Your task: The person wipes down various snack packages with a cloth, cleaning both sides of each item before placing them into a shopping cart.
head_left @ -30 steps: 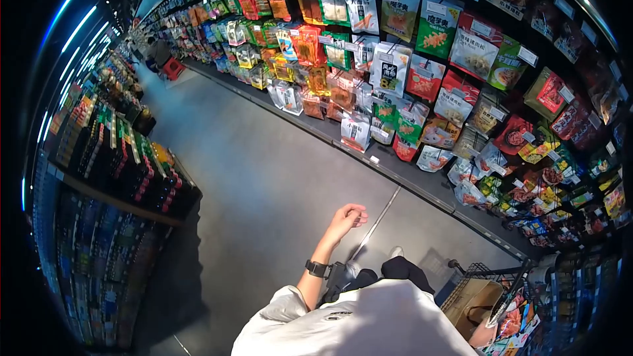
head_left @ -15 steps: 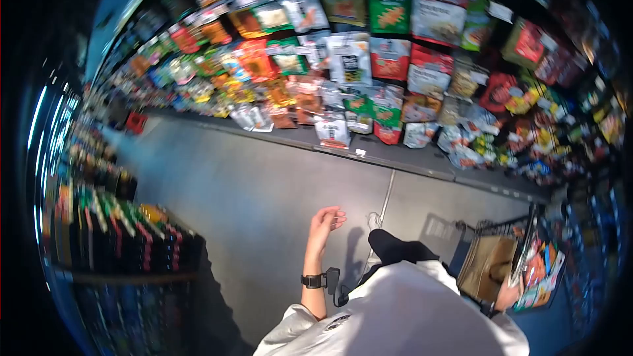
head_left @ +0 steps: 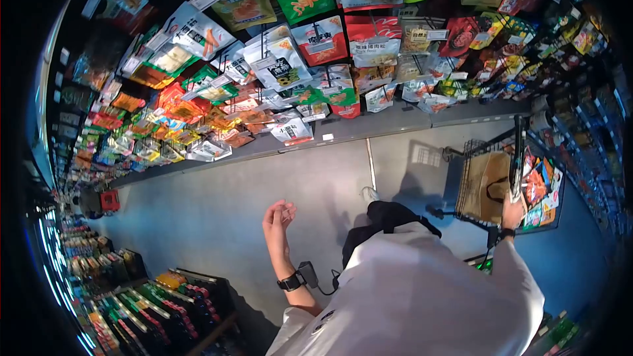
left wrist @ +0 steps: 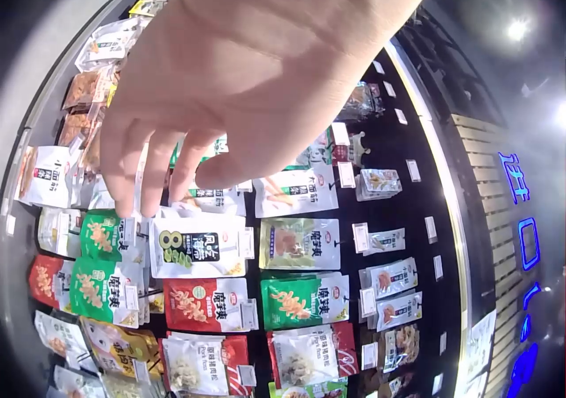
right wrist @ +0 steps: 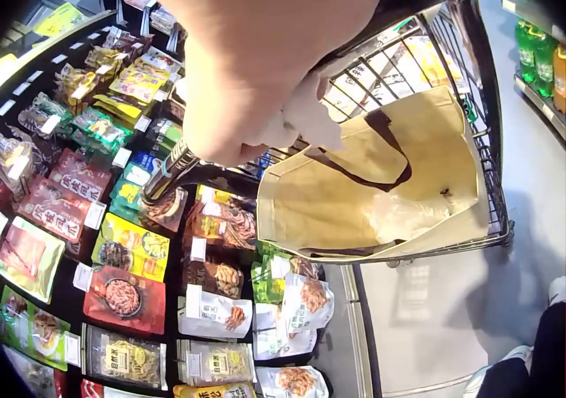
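My left hand (head_left: 278,217) is held out over the floor, its fingers loosely curled and nothing in them. In the left wrist view it overlaps the hanging snack packets, such as a white pouch with a large green 8 (left wrist: 199,243). On the right, my right hand (head_left: 513,212) grips the dark handle (head_left: 518,148) of a shopping cart. Something white and crumpled (right wrist: 309,119) shows beneath that hand's fingers in the right wrist view. A tan bag (right wrist: 301,208) with dark straps stands in the wire cart (right wrist: 495,177), next to colourful packets (head_left: 539,184).
A long snack shelf (head_left: 395,128) runs across the front with several rows of hanging packets. Another display of goods (head_left: 155,306) stands at the lower left. Far down the aisle is a red stool (head_left: 109,200). Green bottles (right wrist: 535,53) line a shelf beyond the cart.
The head view has swung to the right, so the shelf lies more level and closer. The right hand on the cart handle now shows clearly. The left hand appears further left, still empty.
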`<state>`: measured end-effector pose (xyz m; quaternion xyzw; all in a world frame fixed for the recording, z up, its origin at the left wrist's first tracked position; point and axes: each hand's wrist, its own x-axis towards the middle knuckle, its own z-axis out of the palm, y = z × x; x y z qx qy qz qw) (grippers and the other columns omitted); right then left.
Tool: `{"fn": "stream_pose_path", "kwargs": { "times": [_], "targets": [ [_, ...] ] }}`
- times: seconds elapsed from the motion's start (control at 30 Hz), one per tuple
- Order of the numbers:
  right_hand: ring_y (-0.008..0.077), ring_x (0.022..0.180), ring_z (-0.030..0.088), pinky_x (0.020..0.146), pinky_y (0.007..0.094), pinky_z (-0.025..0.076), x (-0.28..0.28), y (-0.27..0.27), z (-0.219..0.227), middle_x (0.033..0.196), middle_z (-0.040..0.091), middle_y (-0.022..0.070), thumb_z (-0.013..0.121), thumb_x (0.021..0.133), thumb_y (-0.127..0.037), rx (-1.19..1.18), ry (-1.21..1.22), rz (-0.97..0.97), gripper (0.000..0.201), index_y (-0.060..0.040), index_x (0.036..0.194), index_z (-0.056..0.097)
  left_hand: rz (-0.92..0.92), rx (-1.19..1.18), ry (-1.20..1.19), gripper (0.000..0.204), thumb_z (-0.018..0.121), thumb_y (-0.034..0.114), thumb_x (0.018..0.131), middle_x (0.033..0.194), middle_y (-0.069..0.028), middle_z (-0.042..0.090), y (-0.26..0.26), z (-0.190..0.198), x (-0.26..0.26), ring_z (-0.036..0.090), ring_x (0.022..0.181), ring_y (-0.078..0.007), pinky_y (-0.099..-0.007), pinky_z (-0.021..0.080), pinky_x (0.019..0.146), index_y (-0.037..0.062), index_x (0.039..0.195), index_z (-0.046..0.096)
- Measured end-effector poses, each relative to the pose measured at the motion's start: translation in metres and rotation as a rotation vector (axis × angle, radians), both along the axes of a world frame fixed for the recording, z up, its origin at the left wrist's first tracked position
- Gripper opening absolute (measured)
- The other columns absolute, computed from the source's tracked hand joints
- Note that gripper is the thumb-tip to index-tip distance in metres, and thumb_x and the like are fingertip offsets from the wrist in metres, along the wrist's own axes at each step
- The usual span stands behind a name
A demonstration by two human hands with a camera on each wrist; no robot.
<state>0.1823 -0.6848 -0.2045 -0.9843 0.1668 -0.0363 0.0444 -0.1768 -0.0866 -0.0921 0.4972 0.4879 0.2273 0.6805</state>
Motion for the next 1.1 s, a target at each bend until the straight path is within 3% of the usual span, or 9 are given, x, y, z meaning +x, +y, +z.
{"fn": "stream_pose_path", "kwargs": {
  "times": [0.07, 0.17, 0.3, 0.4, 0.5, 0.7, 0.73, 0.9, 1.1],
  "targets": [
    [0.0484, 0.101, 0.064, 0.087, 0.0544, 0.051, 0.004, 0.026, 0.021, 0.108, 0.067, 0.0311, 0.066, 0.086, -0.05, 0.163, 0.065, -0.013, 0.062, 0.0014, 0.12, 0.064, 0.007, -0.011, -0.017, 0.027, 0.052, 0.023, 0.104, 0.106, -0.0134, 0.07, 0.019, 0.0, 0.008, 0.069, 0.098, -0.0222, -0.0344, 0.054, 0.09, 0.0007, 0.117, 0.062],
    [0.0443, 0.113, 0.061, 0.094, 0.0512, 0.05, 0.015, 0.032, 0.002, 0.125, 0.063, 0.027, 0.071, 0.083, -0.044, -0.082, 0.089, -0.095, 0.066, -0.0009, 0.13, 0.057, 0.041, -0.008, 0.034, 0.028, 0.052, 0.023, 0.104, 0.106, -0.0134, 0.07, 0.046, 0.0, -0.002, 0.069, 0.098, -0.0218, -0.0337, 0.054, 0.089, 0.0006, 0.118, 0.062],
    [0.0431, 0.102, 0.064, 0.086, 0.0521, 0.052, 0.013, 0.039, -0.035, 0.119, 0.064, 0.0237, 0.074, 0.078, -0.03, -0.255, -0.15, 0.099, 0.065, -0.0012, 0.132, 0.053, 0.117, 0.01, -0.008, 0.027, 0.05, 0.021, 0.104, 0.107, -0.0127, 0.069, 0.083, -0.002, -0.036, 0.07, 0.099, -0.023, -0.0336, 0.054, 0.089, 0.0011, 0.119, 0.062],
    [0.0391, 0.118, 0.058, 0.101, 0.043, 0.046, 0.031, 0.067, -0.076, 0.126, 0.061, 0.0251, 0.062, 0.087, -0.012, -0.178, -0.524, 0.273, 0.048, 0.0045, 0.132, 0.054, 0.167, 0.002, -0.029, 0.027, 0.05, 0.02, 0.104, 0.107, -0.0125, 0.07, 0.119, -0.006, -0.07, 0.07, 0.098, -0.0227, -0.0338, 0.054, 0.089, 0.0013, 0.118, 0.062],
    [0.0304, 0.124, 0.058, 0.106, 0.0386, 0.043, 0.0, 0.176, -0.086, 0.127, 0.063, 0.0222, 0.053, 0.094, -0.003, 0.723, -0.265, 0.523, 0.039, 0.0055, 0.132, 0.055, 0.205, -0.019, -0.029, 0.027, 0.05, 0.021, 0.104, 0.108, -0.0131, 0.07, 0.156, -0.013, -0.109, 0.07, 0.097, -0.0224, -0.0331, 0.054, 0.088, 0.0013, 0.118, 0.063],
    [0.0155, 0.098, 0.063, 0.086, 0.0325, 0.049, -0.054, 0.424, -0.082, 0.107, 0.07, 0.0081, 0.067, 0.09, -0.02, 0.571, 0.449, 0.754, 0.036, 0.0023, 0.118, 0.065, 0.236, -0.005, -0.101, 0.027, 0.05, 0.022, 0.104, 0.108, -0.0128, 0.07, 0.238, -0.011, -0.206, 0.07, 0.098, -0.0208, -0.0318, 0.054, 0.087, 0.0016, 0.118, 0.063],
    [0.0156, 0.101, 0.064, 0.089, 0.0317, 0.049, -0.065, 0.464, -0.09, 0.109, 0.07, 0.0084, 0.068, 0.091, -0.02, 0.838, 0.398, 0.961, 0.036, 0.0029, 0.119, 0.064, 0.241, 0.019, -0.118, 0.027, 0.05, 0.022, 0.104, 0.108, -0.0126, 0.07, 0.25, -0.009, -0.221, 0.07, 0.098, -0.0205, -0.0314, 0.054, 0.087, 0.0016, 0.118, 0.063],
    [0.0162, 0.101, 0.064, 0.092, 0.0307, 0.048, -0.159, 0.659, 0.02, 0.114, 0.07, 0.0065, 0.07, 0.092, -0.02, 0.705, 0.617, 1.325, 0.038, 0.0012, 0.122, 0.063, 0.291, 0.091, -0.157, 0.027, 0.05, 0.022, 0.104, 0.108, -0.0119, 0.07, 0.3, -0.005, -0.285, 0.07, 0.098, -0.0194, -0.03, 0.053, 0.087, 0.0017, 0.118, 0.063],
    [0.0121, 0.092, 0.06, 0.085, 0.0304, 0.05, -0.245, 0.821, 0.085, 0.104, 0.068, 0.0031, 0.068, 0.094, -0.022, 0.878, 0.738, 1.519, 0.035, 0.0004, 0.12, 0.063, 0.34, 0.1, -0.164, 0.027, 0.05, 0.019, 0.104, 0.107, -0.0126, 0.07, 0.354, 0.001, -0.319, 0.069, 0.097, -0.0192, -0.0302, 0.053, 0.087, -0.0002, 0.119, 0.062]
  ]
}}
